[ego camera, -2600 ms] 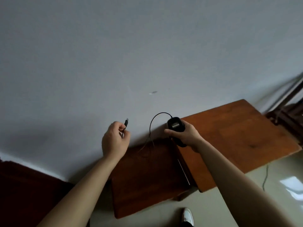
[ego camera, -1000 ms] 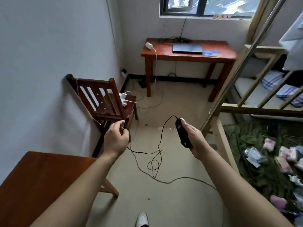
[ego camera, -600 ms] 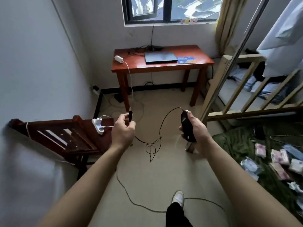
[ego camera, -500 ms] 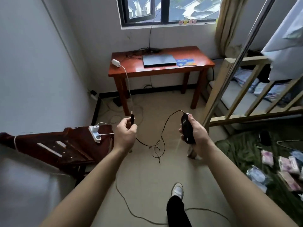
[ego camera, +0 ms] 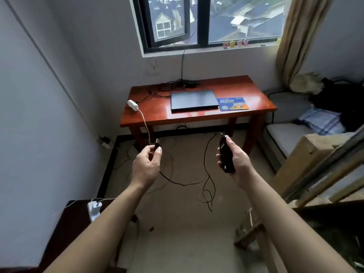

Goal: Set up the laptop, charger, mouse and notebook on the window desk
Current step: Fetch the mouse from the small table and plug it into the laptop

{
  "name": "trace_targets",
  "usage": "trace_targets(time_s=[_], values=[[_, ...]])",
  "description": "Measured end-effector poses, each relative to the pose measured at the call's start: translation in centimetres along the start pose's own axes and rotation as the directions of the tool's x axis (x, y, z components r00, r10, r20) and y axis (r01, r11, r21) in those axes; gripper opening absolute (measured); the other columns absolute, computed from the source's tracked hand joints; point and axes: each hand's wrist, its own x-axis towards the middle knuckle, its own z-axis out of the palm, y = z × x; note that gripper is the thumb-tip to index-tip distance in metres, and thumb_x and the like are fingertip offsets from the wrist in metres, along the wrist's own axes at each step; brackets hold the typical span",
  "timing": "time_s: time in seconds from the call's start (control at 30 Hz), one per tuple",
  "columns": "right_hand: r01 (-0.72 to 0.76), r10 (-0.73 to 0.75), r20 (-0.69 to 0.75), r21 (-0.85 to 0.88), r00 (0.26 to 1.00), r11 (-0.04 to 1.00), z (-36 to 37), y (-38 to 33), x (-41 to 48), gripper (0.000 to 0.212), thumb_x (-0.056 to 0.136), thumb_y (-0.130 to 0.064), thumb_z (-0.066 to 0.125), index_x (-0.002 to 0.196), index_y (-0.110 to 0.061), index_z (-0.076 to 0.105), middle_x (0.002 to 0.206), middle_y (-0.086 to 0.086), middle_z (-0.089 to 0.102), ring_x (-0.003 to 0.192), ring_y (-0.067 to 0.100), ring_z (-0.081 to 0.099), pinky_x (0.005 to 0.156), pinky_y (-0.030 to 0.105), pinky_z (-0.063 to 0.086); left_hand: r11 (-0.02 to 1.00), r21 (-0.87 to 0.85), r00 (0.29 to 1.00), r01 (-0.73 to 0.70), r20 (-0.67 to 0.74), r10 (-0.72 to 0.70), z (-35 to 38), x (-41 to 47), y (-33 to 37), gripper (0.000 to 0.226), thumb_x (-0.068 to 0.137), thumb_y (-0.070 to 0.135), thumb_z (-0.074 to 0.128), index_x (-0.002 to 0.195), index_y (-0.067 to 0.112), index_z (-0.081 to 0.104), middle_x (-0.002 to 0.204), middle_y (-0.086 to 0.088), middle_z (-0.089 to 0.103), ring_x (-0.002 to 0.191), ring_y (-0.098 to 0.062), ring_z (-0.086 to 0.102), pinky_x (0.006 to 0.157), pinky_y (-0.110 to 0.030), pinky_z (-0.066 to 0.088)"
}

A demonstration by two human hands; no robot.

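Mouse (ego camera: 226, 157), black and corded, sits in the right hand (ego camera: 239, 161) just right of the frame's centre, held on end with its front pointing up, the fingers and thumb curled round its body. Its thin black cable (ego camera: 204, 166) leaves the top of the mouse, drops in a long slack curve with a small tangle of loops below the hands, and rises again to the left hand (ego camera: 146, 164), which pinches the plug (ego camera: 157, 145) at the cable's end between thumb and forefinger, left of centre. Both arms reach forward over a pale floor. Beyond the hands, in the middle of the frame, a red-brown desk (ego camera: 256, 89) stands against the wall under a dark-framed window (ego camera: 202, 22). A dark laptop (ego camera: 194, 100) lies closed on the middle of the desktop, and just beside its right edge lies a flat blue sheet (ego camera: 232, 104) with print on it; whether this is a notebook or a pad cannot be told. A white charger (ego camera: 132, 104) rests at the desk's left edge, its white cord (ego camera: 144, 121) hanging down over the side. Dark wires lie bunched at the back of the desk behind the laptop. A beige curtain (ego camera: 293, 40) hangs at the upper right, and a white power strip (ego camera: 94, 207) sits on dark wood at the lower left.
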Motion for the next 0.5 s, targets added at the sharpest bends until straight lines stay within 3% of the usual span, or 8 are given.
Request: trace_targets(time_s=[0.13, 0.23, 0.4, 0.5], values=[[-0.012, 0.012, -0.006, -0.003, 1.000, 1.000, 1.5, -2.0, 8.6, 0.042, 0.089, -0.052, 0.068, 0.115, -0.019, 0.066, 0.089, -0.001, 0.069, 0.072, 0.013, 0.067, 0.057, 0.029, 0.053, 1.000, -0.007, 1.000, -0.010, -0.028, 0.010, 3.1, 8.6, -1.8, 0.030, 0.088, 0.053, 0.055, 0.091, 0.024, 0.064, 0.057, 0.007, 0.053, 0.051, -0.022, 0.052, 0.057, -0.048, 0.048], [0.016, -0.016, -0.039, 0.002, 0.999, 1.000, 2.8, -3.9, 15.2, 0.039, 0.091, -0.051, 0.067, 0.113, -0.019, 0.067, 0.086, -0.002, 0.069, 0.071, 0.013, 0.067, 0.056, 0.028, 0.053, 0.996, -0.012, 0.994, -0.091, -0.055, 0.090, 5.6, 16.3, -2.6, 0.016, 0.094, 0.047, 0.056, 0.090, 0.032, 0.061, 0.062, 0.006, 0.063, 0.049, -0.013, 0.062, 0.055, -0.039, 0.054], [0.145, -0.147, -0.078, -0.029, 0.986, 0.989, 6.2, -10.7, 25.5, 0.027, 0.097, -0.045, 0.059, 0.096, -0.019, 0.065, 0.081, -0.001, 0.065, 0.064, 0.012, 0.063, 0.055, 0.026, 0.050, 0.966, -0.101, 0.971, -0.237, -0.015, 0.237, 9.7, 29.6, -0.2, 0.008, 0.098, 0.039, 0.054, 0.096, 0.033, 0.059, 0.072, 0.007, 0.065, 0.056, -0.015, 0.067, 0.051, -0.040, 0.056], [0.270, -0.272, -0.064, -0.048, 0.960, 0.962, 8.0, -16.7, 31.1, 0.031, 0.094, -0.048, 0.059, 0.096, -0.017, 0.062, 0.080, -0.001, 0.063, 0.067, 0.014, 0.060, 0.056, 0.028, 0.045, 0.935, -0.171, 0.949, -0.311, -0.003, 0.315, 12.1, 37.8, 3.5, 0.012, 0.097, 0.033, 0.054, 0.100, 0.023, 0.060, 0.077, 0.001, 0.063, 0.057, -0.021, 0.067, 0.052, -0.042, 0.057]])
